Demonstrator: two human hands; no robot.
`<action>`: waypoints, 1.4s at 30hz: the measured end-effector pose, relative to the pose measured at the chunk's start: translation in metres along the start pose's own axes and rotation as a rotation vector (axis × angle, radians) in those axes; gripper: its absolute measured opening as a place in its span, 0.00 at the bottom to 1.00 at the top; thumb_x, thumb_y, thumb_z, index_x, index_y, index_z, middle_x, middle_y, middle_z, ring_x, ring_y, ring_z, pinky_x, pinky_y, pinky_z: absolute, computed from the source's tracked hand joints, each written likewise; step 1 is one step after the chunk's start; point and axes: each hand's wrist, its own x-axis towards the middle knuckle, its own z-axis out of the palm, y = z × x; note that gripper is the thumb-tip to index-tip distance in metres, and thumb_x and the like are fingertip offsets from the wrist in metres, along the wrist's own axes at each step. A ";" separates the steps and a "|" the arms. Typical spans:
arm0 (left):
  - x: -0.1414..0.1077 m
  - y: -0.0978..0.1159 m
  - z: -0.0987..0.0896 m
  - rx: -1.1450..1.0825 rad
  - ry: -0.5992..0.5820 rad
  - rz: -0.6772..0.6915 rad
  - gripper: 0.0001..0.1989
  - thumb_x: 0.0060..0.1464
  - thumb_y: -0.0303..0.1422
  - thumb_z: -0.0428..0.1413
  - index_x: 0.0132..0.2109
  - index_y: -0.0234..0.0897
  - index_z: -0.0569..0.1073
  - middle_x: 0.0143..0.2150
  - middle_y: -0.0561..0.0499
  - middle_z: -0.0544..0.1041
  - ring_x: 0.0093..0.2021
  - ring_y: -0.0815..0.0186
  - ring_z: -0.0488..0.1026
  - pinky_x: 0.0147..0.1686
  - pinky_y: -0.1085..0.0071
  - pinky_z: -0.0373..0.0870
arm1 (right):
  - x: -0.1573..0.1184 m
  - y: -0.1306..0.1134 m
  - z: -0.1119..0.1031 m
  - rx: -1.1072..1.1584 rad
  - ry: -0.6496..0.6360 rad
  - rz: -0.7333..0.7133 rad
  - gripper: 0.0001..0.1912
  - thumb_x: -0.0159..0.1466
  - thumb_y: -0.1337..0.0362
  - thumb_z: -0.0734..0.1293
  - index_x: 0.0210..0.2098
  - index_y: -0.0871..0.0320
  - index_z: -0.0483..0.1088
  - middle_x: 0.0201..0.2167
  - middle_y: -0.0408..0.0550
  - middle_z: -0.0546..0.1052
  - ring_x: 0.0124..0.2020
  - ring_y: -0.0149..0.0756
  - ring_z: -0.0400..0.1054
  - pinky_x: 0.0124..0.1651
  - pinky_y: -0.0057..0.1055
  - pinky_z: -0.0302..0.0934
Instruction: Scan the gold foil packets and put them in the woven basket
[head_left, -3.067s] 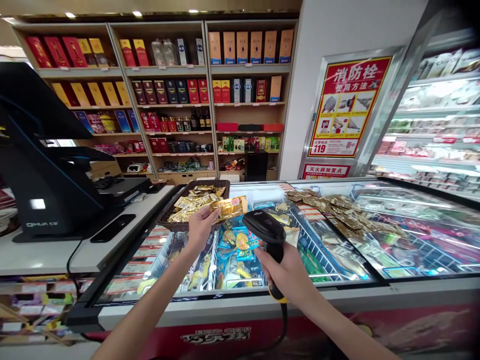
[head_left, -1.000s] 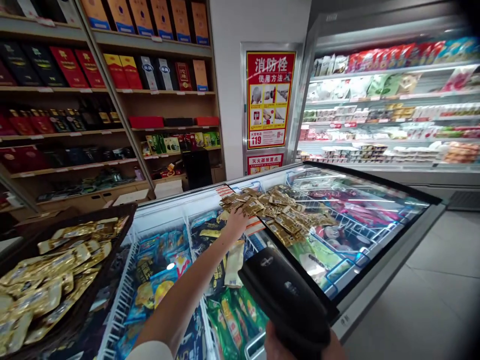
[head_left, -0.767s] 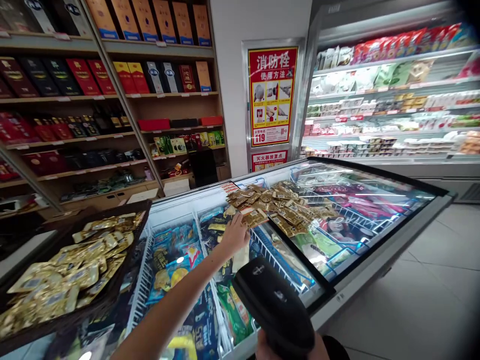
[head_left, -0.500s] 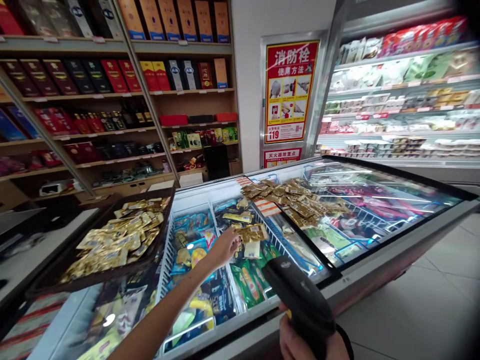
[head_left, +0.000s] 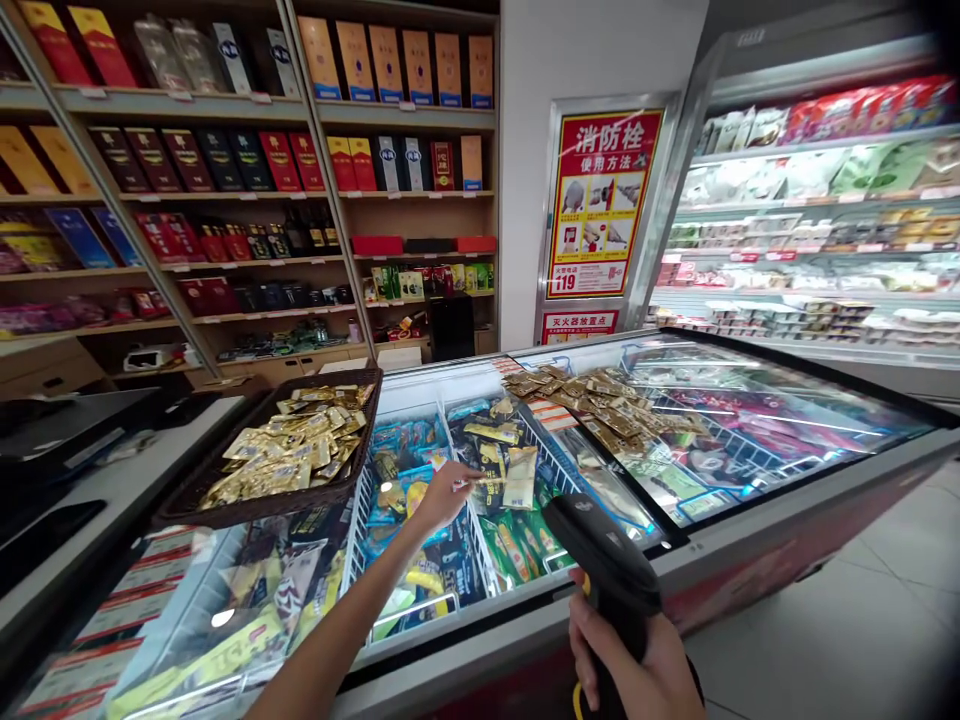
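My left hand (head_left: 444, 497) is closed, pinching a gold packet (head_left: 487, 481) that shows nearly edge-on above the open part of a chest freezer (head_left: 525, 608). Below it lie wrapped ice creams in wire baskets, among them a pale wrapped one (head_left: 520, 480) and green packs (head_left: 510, 550). My right hand (head_left: 637, 650) is wrapped round the handle of a black barcode scanner (head_left: 604, 550), whose head points toward the freezer. More gold packets (head_left: 607, 405) lie heaped on the freezer's glass lid. Others (head_left: 300, 445) fill a dark brown woven basket on the left.
The woven basket (head_left: 373, 415) rests at the freezer's left end, beside a counter (head_left: 176, 450) with dark devices. Shelves of boxed bottles (head_left: 409, 107) stand behind. A red fire-hydrant poster (head_left: 606, 205) hangs on the wall; a lit display fridge (head_left: 810, 200) is at the right.
The gold packet in my left hand has turned from showing its broad face to nearly edge-on. The scanner stays in my right hand. The camera view has shifted left and up.
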 end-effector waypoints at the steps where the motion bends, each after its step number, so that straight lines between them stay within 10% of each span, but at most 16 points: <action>1: -0.004 -0.002 -0.002 0.030 0.018 0.011 0.15 0.56 0.24 0.56 0.44 0.42 0.85 0.48 0.44 0.77 0.51 0.56 0.75 0.50 0.60 0.74 | 0.001 0.002 0.000 0.007 -0.004 -0.004 0.34 0.50 0.37 0.79 0.37 0.61 0.75 0.16 0.40 0.67 0.14 0.27 0.56 0.18 0.27 0.55; 11: -0.052 -0.013 -0.026 -0.294 0.003 -0.091 0.24 0.56 0.31 0.49 0.54 0.43 0.83 0.59 0.47 0.80 0.48 0.56 0.79 0.40 0.63 0.78 | -0.002 0.011 0.011 0.025 -0.051 0.033 0.35 0.51 0.40 0.80 0.44 0.63 0.75 0.18 0.40 0.69 0.16 0.28 0.58 0.18 0.26 0.56; 18: -0.066 0.002 -0.037 -0.228 0.135 -0.066 0.22 0.60 0.37 0.57 0.60 0.43 0.77 0.58 0.41 0.79 0.60 0.51 0.75 0.54 0.56 0.75 | -0.005 0.014 0.019 -0.018 -0.101 0.028 0.33 0.51 0.39 0.79 0.38 0.62 0.75 0.17 0.40 0.68 0.15 0.27 0.57 0.17 0.26 0.54; 29: -0.074 -0.008 -0.049 -0.094 0.167 -0.082 0.16 0.61 0.41 0.55 0.48 0.47 0.86 0.51 0.43 0.82 0.53 0.50 0.78 0.49 0.57 0.76 | 0.000 0.016 0.026 -0.066 -0.123 0.023 0.31 0.52 0.39 0.79 0.36 0.60 0.73 0.17 0.39 0.69 0.14 0.28 0.59 0.18 0.26 0.57; 35: -0.082 -0.016 -0.055 -0.177 0.190 -0.146 0.14 0.53 0.35 0.56 0.39 0.43 0.87 0.68 0.42 0.71 0.54 0.49 0.78 0.48 0.55 0.77 | 0.002 0.015 0.042 -0.042 -0.236 0.003 0.30 0.54 0.41 0.78 0.39 0.62 0.73 0.14 0.36 0.66 0.13 0.26 0.57 0.17 0.24 0.56; 42: -0.091 -0.018 -0.061 -0.612 0.345 -0.344 0.13 0.44 0.40 0.64 0.34 0.35 0.85 0.44 0.39 0.84 0.49 0.50 0.79 0.52 0.57 0.75 | -0.001 0.020 0.046 -0.015 -0.251 0.010 0.34 0.54 0.41 0.79 0.43 0.64 0.73 0.16 0.37 0.68 0.14 0.25 0.58 0.16 0.23 0.56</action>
